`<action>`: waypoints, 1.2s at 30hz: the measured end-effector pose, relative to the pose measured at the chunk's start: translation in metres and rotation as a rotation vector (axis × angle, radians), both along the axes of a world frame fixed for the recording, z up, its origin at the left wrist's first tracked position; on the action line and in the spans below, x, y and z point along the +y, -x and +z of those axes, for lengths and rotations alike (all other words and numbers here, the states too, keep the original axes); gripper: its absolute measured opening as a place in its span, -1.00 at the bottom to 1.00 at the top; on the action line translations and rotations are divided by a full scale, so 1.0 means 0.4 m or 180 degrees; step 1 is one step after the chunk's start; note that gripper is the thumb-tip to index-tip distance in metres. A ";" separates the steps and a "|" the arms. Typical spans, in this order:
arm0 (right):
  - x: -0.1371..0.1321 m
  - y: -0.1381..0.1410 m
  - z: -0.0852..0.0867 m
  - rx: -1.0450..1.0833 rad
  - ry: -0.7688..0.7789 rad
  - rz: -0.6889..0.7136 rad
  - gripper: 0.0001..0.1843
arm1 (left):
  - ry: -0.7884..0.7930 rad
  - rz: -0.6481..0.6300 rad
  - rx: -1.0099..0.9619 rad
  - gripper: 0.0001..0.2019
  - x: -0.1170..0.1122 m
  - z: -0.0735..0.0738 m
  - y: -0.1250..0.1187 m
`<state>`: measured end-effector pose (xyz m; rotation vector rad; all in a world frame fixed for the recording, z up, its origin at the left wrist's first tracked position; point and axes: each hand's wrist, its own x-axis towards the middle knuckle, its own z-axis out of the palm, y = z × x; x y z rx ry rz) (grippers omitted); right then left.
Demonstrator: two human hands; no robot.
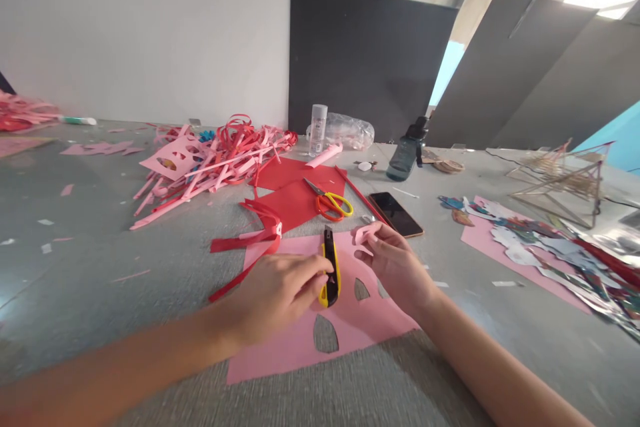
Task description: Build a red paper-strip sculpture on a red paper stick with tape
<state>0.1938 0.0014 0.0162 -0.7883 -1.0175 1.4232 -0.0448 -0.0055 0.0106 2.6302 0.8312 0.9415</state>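
Note:
A pink paper sheet (305, 347) with several leaf-shaped holes cut out of it lies on the grey table (100, 280) in front of me. My left hand (275, 293) rests on the sheet with its fingers curled onto a yellow and black utility knife (331, 267). My right hand (395, 263) is closed on a small pink paper cut-out (365, 235), held just above the sheet's far right corner.
Red paper sheets (295, 197) with yellow-handled scissors (330, 203) lie beyond. A phone (397, 213), dark bottle (407, 157) and clear spray bottle (317, 130) stand behind. A heap of pink and red strips (215, 160) sits left; coloured cut-outs (540, 247) and a stick frame (565, 180) right.

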 end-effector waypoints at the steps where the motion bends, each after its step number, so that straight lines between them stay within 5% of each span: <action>1: 0.003 -0.001 -0.004 -0.0038 0.0038 -0.0133 -0.72 | -0.0070 0.0083 -0.0029 -0.88 0.006 0.011 0.007; 4: 0.014 -0.010 -0.015 -0.0594 0.0110 -0.0637 -0.70 | -0.0164 0.0393 -0.0285 -0.91 0.038 0.066 0.041; 8: 0.033 -0.040 -0.027 -0.2518 -0.0351 -0.1041 -0.81 | -0.0408 0.1176 -0.0288 -0.78 0.122 0.141 0.119; 10: 0.044 -0.060 -0.026 -0.3501 -0.0561 -0.1172 -0.75 | -0.0369 0.1488 0.0063 -0.75 0.165 0.142 0.164; 13: 0.058 -0.095 -0.018 -0.4355 -0.0562 -0.1114 -0.76 | -0.0267 0.1577 0.0825 -0.73 0.201 0.092 0.219; 18: 0.068 -0.128 -0.014 -0.4687 -0.0614 -0.1007 -0.78 | -0.0759 0.1668 0.0804 -0.74 0.183 0.013 0.240; 24: 0.071 -0.121 -0.014 -0.4794 -0.0755 -0.1161 -0.74 | -0.0692 0.1280 0.1167 -0.75 0.176 0.012 0.232; 29: 0.071 -0.164 0.018 -0.4819 -0.0550 -0.1724 -0.69 | -0.0433 0.1050 0.1145 -0.78 0.185 0.010 0.252; 36: 0.074 -0.206 -0.001 -0.5074 -0.0264 -0.1336 -0.82 | -0.0430 0.0865 0.1135 -0.77 0.207 -0.013 0.262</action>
